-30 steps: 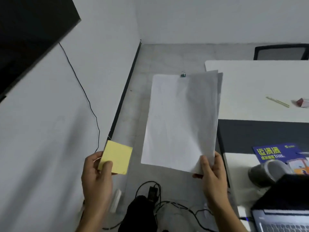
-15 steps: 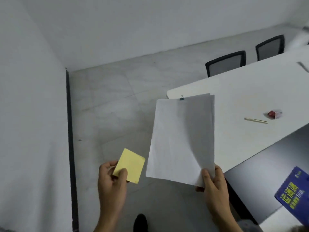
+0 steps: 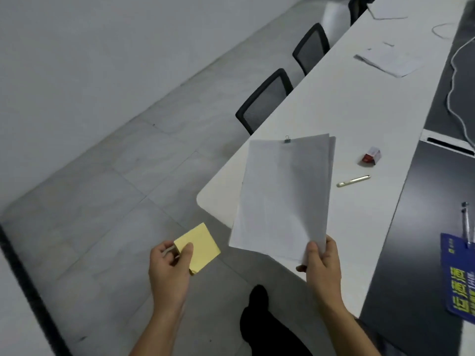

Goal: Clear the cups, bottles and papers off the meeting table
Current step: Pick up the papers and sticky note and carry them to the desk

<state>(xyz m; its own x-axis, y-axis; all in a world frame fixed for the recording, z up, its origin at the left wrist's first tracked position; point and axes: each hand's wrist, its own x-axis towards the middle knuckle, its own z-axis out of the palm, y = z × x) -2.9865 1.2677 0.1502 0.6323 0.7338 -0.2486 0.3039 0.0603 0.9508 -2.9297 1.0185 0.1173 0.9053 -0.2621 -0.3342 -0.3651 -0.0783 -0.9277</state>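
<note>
In right hand (image 3: pixel 321 263), papers (image 3: pixel 282 196), clipped end forward.

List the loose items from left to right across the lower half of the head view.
From the left: yellow sticky-note pad → white clipped paper sheets → slim gold pen → blue printed booklet.

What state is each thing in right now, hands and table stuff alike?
left hand: pinches the yellow sticky pad.
right hand: grips the clipped papers, held in the air.
pen: lying flat on the table.
red box: lying beside the pen, apart.
far papers: lying on the table, not yet cleared.
</note>
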